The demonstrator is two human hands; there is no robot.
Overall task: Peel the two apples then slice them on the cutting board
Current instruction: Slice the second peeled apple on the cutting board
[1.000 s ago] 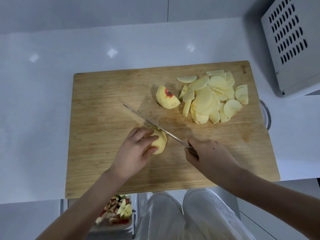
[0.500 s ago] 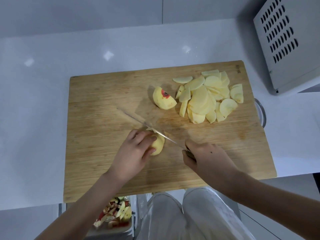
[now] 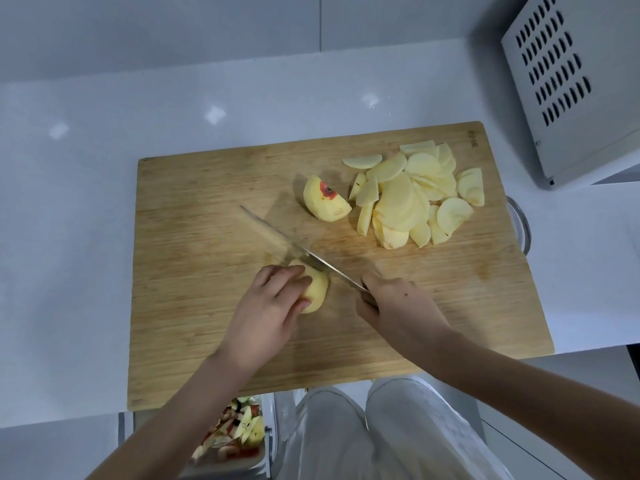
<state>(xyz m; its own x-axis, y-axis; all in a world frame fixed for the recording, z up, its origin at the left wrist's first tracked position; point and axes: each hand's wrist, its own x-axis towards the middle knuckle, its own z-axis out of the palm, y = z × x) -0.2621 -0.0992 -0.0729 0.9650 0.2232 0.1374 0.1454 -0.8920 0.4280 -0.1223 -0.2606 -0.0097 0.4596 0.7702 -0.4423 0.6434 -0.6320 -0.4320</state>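
Knife (image 3: 294, 249) dropped lower onto apple chunk (image 3: 317, 289) since last glance. Left hand (image 3: 266, 313) curled over chunk, mid cutting board (image 3: 194, 271); right hand (image 3: 398, 306) grips handle just right. Blade lies diagonal, far-left to near-right, across chunk's right end.

On a wooden cutting board (image 3: 207, 306) on the white desk (image 3: 69, 202), the left hand (image 3: 266, 317) curls its fingers (image 3: 287, 271) over a peeled apple piece (image 3: 318, 289), while the right hand (image 3: 398, 306) grips a knife (image 3: 311, 258) whose blade slants across that piece's far side. Farther back lie an apple chunk (image 3: 325, 204) with a red patch of skin and, just to its right, a heap of pale slices (image 3: 412, 199). A tray (image 3: 267, 455) of peels (image 3: 235, 434) shows below the desk's near edge.
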